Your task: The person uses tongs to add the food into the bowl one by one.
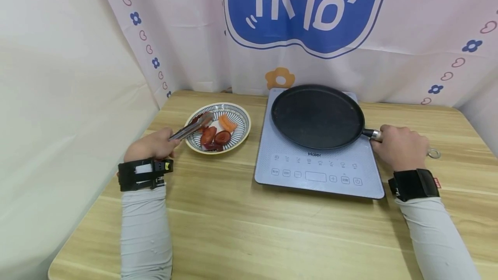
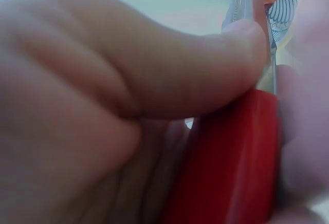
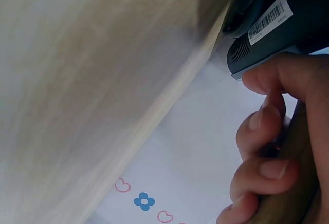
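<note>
My left hand (image 1: 151,144) grips a pair of metal tongs (image 1: 186,131) at the plate's left side. In the left wrist view the thumb presses on the tongs' red handle (image 2: 231,167). The tong tips lie over the food at the left of a patterned plate (image 1: 244,120). On that plate are reddish sausage-like pieces (image 1: 209,135), a dark red round piece (image 1: 223,137) and an orange piece (image 1: 227,122). Whether the tips pinch a piece is unclear. My right hand (image 1: 404,148) wraps round the handle (image 3: 288,198) of a flat black pan (image 1: 317,116).
Under the pan stands a grey induction cooker (image 1: 280,150) with touch buttons along its front. All this is on a wooden table (image 1: 241,228). A printed cloth (image 1: 186,33) hangs behind it, and a pale sheet (image 1: 70,98) rises at the left.
</note>
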A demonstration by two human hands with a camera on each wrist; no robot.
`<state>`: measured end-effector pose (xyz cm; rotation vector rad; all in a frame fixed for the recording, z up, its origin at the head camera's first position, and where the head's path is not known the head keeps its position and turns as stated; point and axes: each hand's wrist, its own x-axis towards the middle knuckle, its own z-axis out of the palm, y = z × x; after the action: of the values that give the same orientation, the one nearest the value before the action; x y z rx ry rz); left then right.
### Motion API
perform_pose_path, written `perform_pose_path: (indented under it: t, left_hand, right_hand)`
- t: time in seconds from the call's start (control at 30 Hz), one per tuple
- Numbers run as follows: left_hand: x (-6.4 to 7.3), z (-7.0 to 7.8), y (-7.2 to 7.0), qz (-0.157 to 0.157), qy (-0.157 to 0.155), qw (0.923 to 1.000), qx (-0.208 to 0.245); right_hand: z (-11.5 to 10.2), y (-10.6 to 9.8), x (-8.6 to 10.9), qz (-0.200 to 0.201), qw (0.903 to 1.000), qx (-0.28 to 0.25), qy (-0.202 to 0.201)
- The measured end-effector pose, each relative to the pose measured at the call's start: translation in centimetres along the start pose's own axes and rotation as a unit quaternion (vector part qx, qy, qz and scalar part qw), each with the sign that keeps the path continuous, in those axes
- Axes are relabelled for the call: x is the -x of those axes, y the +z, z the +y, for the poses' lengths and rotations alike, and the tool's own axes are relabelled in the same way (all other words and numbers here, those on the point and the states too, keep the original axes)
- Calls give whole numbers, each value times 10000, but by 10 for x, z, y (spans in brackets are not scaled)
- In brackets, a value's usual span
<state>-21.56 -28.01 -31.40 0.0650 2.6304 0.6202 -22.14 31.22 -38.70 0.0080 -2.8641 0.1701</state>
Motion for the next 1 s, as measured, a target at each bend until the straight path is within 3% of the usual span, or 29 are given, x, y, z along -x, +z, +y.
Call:
perform_pose_path:
  t: [0.53,1.0]
  left_hand:
    - [-4,-5,0,43,111,9999,20]
    - [-4,-12,-2,445,291,9982,-265]
  right_hand:
    - [-2,0,1,14,10000,-20,11]
    - [-1,0,1,15,10000,19,3]
